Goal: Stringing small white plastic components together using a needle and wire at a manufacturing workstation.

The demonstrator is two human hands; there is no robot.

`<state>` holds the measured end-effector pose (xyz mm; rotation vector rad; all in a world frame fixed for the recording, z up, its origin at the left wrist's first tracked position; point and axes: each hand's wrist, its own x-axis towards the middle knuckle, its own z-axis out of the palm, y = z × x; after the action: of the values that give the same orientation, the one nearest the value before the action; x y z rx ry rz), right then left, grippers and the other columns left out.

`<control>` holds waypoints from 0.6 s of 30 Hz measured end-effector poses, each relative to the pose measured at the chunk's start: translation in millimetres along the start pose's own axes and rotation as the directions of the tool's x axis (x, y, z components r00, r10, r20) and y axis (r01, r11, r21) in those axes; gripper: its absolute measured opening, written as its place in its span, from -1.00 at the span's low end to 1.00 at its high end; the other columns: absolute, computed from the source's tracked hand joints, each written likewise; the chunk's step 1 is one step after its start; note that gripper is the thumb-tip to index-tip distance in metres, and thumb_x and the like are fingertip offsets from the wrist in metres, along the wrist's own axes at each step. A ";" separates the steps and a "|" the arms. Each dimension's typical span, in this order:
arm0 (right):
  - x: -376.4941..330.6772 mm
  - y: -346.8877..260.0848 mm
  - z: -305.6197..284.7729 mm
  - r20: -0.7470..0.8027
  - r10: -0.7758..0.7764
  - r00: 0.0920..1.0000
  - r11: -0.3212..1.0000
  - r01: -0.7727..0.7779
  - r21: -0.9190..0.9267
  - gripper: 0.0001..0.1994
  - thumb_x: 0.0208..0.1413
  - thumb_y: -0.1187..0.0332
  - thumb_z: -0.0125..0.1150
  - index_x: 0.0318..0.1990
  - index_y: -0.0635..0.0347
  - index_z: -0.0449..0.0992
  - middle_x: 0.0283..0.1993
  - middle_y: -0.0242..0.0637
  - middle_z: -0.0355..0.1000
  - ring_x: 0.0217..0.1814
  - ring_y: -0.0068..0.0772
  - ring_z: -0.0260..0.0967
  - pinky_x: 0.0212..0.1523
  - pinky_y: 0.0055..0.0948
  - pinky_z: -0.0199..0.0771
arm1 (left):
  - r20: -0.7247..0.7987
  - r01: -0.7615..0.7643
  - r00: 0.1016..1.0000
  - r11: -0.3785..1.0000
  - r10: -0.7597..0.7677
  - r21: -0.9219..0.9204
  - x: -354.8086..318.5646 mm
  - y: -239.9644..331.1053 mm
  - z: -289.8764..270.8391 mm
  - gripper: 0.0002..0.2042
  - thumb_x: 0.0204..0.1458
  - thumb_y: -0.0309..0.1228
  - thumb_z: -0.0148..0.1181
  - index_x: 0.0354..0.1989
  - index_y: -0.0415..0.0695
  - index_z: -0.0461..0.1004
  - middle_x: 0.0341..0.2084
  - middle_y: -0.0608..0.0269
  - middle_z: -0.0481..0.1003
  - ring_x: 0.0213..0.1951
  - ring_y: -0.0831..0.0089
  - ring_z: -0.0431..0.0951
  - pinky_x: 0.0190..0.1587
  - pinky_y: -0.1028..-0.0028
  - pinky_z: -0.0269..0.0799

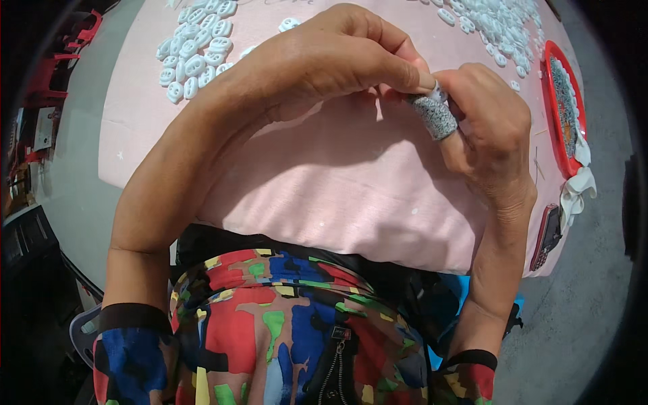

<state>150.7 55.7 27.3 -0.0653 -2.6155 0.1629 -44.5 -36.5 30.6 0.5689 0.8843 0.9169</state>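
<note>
My left hand (364, 57) arches in from the left, its thumb and fingers pinched together above the pink cloth. My right hand (493, 121) meets it there, fingers curled inward. Between the fingertips a small whitish piece (440, 93) partly shows; it looks like one of the white plastic parts, but fingers cover most of it. A grey speckled wrap (435, 118) is around a finger of my right hand. To the left of my left forearm lie several oval white plastic parts with holes (194, 65).
A large heap of white plastic pieces (503, 30) lies at the far right of the pink-covered table (324, 196). At the right edge are a red tray (572, 160) of small grey pieces, a white cloth (578, 192) and a phone (548, 233). Red chairs (50, 77) stand at left.
</note>
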 end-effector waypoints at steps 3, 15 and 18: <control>2.0 -1.8 -2.1 -0.021 0.102 0.995 0.992 -0.100 0.070 -0.79 -0.15 0.54 0.27 -0.27 0.25 0.53 -0.50 -0.26 0.35 -0.48 -0.35 0.36 -0.45 -0.41 0.35 | -0.038 0.006 0.999 1.000 -0.006 0.001 -1.3 1.2 0.9 -0.82 0.13 -0.33 0.24 -0.32 -0.22 0.52 -0.53 0.30 0.47 -0.54 0.62 0.36 -0.51 0.64 0.25; -2.9 11.3 -4.7 -0.034 0.040 0.999 0.996 -0.037 0.079 -0.60 -0.19 0.58 0.29 -0.08 0.23 0.59 -0.34 -0.23 0.51 -0.38 -0.37 0.45 -0.36 -0.47 0.44 | -0.089 -0.042 0.995 0.994 0.051 0.102 5.1 1.3 -2.3 -0.81 0.15 -0.31 0.23 -0.31 -0.20 0.56 -0.53 0.32 0.50 -0.57 0.65 0.37 -0.54 0.69 0.23; -3.4 11.4 -4.1 -0.053 0.013 0.999 0.999 -0.011 0.034 -0.59 -0.19 0.59 0.27 -0.06 0.22 0.59 -0.35 -0.22 0.51 -0.38 -0.35 0.45 -0.35 -0.45 0.45 | -0.124 -0.070 0.988 0.985 0.090 0.156 5.6 -0.3 0.4 -0.83 0.14 -0.34 0.23 -0.32 -0.21 0.56 -0.51 0.29 0.52 -0.55 0.67 0.39 -0.52 0.72 0.25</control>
<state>155.9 67.1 27.7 -0.0729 -2.5588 0.2071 -42.3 -31.9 28.3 0.6848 1.0613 0.9735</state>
